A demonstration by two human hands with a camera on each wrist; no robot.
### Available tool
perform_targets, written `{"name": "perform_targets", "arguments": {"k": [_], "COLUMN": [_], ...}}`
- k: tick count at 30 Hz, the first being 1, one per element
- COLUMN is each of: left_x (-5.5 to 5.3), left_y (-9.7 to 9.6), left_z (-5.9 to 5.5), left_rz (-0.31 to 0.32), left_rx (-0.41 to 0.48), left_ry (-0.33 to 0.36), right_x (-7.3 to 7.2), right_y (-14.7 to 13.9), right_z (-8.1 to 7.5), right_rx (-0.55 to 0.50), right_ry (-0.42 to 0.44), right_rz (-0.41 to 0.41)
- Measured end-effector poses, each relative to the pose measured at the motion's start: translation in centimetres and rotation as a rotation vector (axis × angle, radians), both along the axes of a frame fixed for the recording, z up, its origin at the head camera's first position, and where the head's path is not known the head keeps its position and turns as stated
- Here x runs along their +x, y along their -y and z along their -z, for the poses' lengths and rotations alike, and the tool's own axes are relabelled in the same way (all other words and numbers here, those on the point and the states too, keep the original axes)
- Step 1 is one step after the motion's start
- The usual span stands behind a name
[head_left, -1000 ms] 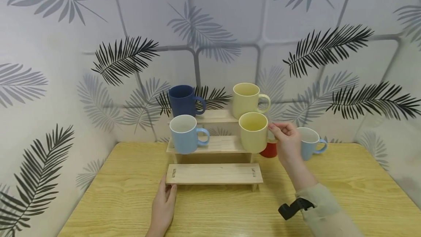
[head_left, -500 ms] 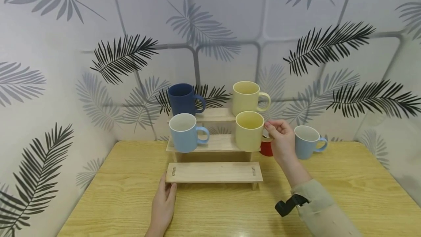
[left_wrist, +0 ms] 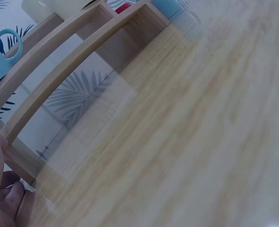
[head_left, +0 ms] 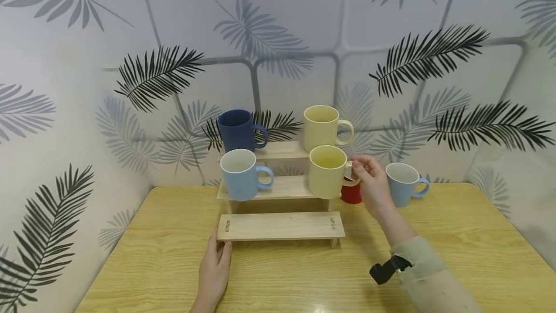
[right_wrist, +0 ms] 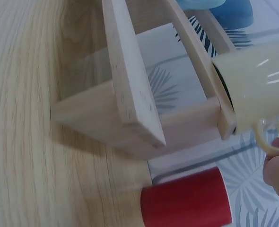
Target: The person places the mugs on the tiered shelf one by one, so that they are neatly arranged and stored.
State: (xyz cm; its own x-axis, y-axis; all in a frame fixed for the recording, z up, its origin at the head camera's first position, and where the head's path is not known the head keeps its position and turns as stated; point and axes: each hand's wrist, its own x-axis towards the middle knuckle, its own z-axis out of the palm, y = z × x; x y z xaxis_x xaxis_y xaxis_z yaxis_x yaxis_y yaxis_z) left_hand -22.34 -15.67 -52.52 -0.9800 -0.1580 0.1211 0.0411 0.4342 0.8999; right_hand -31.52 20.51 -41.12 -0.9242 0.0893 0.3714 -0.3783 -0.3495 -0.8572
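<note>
A three-step wooden stand [head_left: 278, 226] is on the table. My right hand [head_left: 374, 185] pinches the handle of a yellow mug [head_left: 326, 177] at the right end of the middle step; in the right wrist view that mug [right_wrist: 257, 85] meets the step's edge. Against the left end of the lowest step rests my left hand [head_left: 214, 267], its thumb at the front and the other fingers partly hidden by the stand. A light blue mug [head_left: 240, 177] occupies the middle step's left end. Above it is a dark blue mug [head_left: 236, 129], with a second yellow mug [head_left: 320, 129] at the top right.
Right of the stand, a red mug [head_left: 352, 194] is on the table, partly hidden behind my right hand and the held mug. Farther right is another light blue mug [head_left: 400, 185], its handle pointing right. A leaf-patterned backdrop [head_left: 278, 28] rises behind the table [head_left: 282, 279].
My right hand has moved the yellow mug left and over the middle step, where it now meets the wood. The left hand stays at the stand's left end.
</note>
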Motion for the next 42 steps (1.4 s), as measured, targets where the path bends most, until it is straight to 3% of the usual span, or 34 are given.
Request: {"name": "perform_targets", "arguments": {"k": [5, 14, 24, 36, 42], "left_x": [0.1, 0.2, 0.2, 0.0, 0.0], "left_y": [0.0, 0.1, 0.1, 0.0, 0.1], "left_z": [0.0, -0.1, -0.2, -0.1, 0.0], "left_rz": [-0.004, 0.001, 0.010, 0.004, 0.007], "left_rx": [0.007, 0.019, 0.023, 0.018, 0.020], "left_ry": [-0.002, 0.007, 0.000, -0.005, -0.013], "right_x": [0.2, 0.2, -2.0, -3.4, -3.8], "right_y": [-1.9, -4.1, -5.6, -5.0, -4.6], "right_z": [0.5, 2.6, 5.1, 4.7, 4.4], "right_rx": [0.073, 0.377, 0.888, 1.192, 1.291], "right_ry": [0.079, 0.265, 0.067, -0.032, 0.021], "right_rz": [-0.044, 0.167, 0.394, 0.414, 0.425]}}
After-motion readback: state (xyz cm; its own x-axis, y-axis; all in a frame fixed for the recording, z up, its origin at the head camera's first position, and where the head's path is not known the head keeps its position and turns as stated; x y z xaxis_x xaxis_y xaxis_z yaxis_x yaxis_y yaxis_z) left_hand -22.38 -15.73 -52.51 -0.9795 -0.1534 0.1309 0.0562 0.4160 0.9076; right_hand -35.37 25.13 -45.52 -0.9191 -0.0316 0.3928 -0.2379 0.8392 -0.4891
